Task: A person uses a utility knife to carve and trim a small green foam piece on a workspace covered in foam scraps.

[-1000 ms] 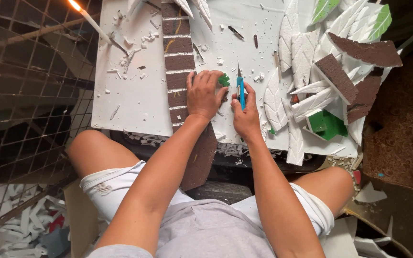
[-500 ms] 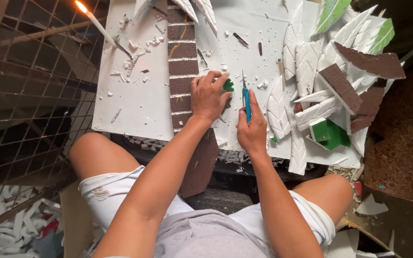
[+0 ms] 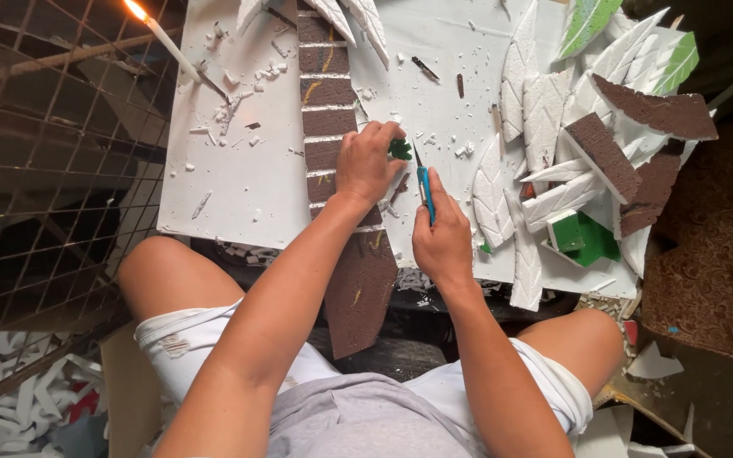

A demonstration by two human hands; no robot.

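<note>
Right up close, the right hand (image 3: 444,242) gripped a blue-handled craft knife (image 3: 424,188), blade tip just beside a small green foam piece (image 3: 400,150). That piece was pinched under the left hand (image 3: 369,165), which rested on the long brown trunk strip (image 3: 332,127) running across the white board (image 3: 239,161). Rightward, white foam leaves (image 3: 545,110) and brown slabs (image 3: 604,153) crowded the board. Further off, a lit candle (image 3: 163,38) leaned by the wire mesh (image 3: 36,170).

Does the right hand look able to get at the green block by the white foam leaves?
Probably yes: the right hand lies close to the green block, nothing between them, though it holds a blue knife.
</note>
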